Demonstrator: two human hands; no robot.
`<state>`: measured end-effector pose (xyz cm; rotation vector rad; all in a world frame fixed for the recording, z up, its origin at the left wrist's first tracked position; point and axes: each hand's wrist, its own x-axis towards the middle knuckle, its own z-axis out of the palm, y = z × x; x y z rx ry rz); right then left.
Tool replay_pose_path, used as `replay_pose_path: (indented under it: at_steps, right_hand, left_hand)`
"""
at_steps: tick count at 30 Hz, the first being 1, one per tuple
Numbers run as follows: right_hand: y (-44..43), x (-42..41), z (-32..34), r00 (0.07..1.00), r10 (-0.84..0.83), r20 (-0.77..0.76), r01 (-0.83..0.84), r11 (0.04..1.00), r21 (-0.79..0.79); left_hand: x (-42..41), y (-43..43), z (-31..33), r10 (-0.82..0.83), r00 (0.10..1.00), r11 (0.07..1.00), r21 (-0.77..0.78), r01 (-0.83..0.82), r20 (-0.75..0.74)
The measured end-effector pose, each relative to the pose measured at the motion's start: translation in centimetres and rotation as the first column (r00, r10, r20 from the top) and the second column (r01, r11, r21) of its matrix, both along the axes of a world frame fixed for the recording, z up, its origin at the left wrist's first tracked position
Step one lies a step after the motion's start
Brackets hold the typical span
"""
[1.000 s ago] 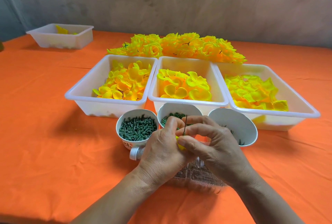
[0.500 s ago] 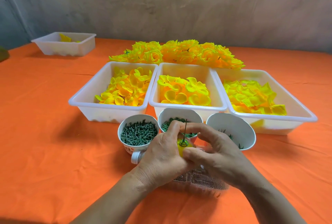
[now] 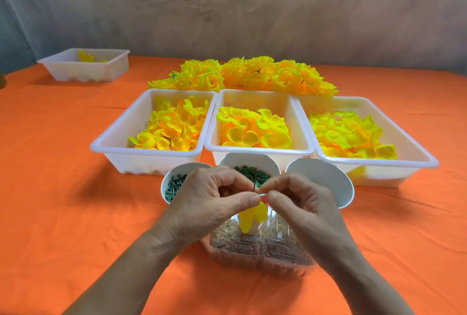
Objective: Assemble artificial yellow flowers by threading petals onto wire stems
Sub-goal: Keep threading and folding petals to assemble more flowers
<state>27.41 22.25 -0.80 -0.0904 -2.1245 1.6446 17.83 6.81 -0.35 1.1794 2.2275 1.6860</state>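
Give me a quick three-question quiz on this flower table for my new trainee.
1. True or false: the finished flowers lie behind the three big trays.
2. The left hand and right hand pinch a wire stem; what hangs beneath? A yellow petal, B green leaf, C red ribbon.
3. How many white cups stand before the trays?
Key: 1 true; 2 A; 3 three.

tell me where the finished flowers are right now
In the head view, the finished flowers lie centre-far on the orange cloth, directly behind the three white petal trays.
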Motion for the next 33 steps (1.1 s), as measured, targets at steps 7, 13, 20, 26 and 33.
replay_pose_path:
  at_steps: [7,13,20,26,33]
  right_hand:
    - [-0.4,0.2,-0.4,0.998,0.056,0.035,-0.056,0.998,0.000]
    - [-0.4,0.1,-0.6,0.999,0.042,0.017,-0.042,0.999,0.033]
    - [-0.2,0.0,-0.6,0.999,0.022,0.034,-0.026,0.991,0.133]
    - [-0.2,0.0,-0.6,1.000,0.018,0.022,-0.022,0.982,0.188]
    - [0.1,-0.2,-0.8,0.998,0.025,0.052,-0.034,0.983,0.179]
  left_hand:
    - [-0.1,-0.1,-0.6,-0.015,0.993,1.000,0.013,0.013,0.119]
    - [-0.4,0.0,-1.0,-0.037,0.971,0.999,0.038,0.029,0.238]
    - [-0.4,-0.1,-1.5,-0.068,0.958,0.996,0.071,0.050,0.279]
    - [-0.2,-0.2,-2.0,-0.037,0.963,0.996,0.086,0.014,0.267]
    - [0.0,0.0,-2.2,-0.009,0.965,0.995,0.095,-0.016,0.262]
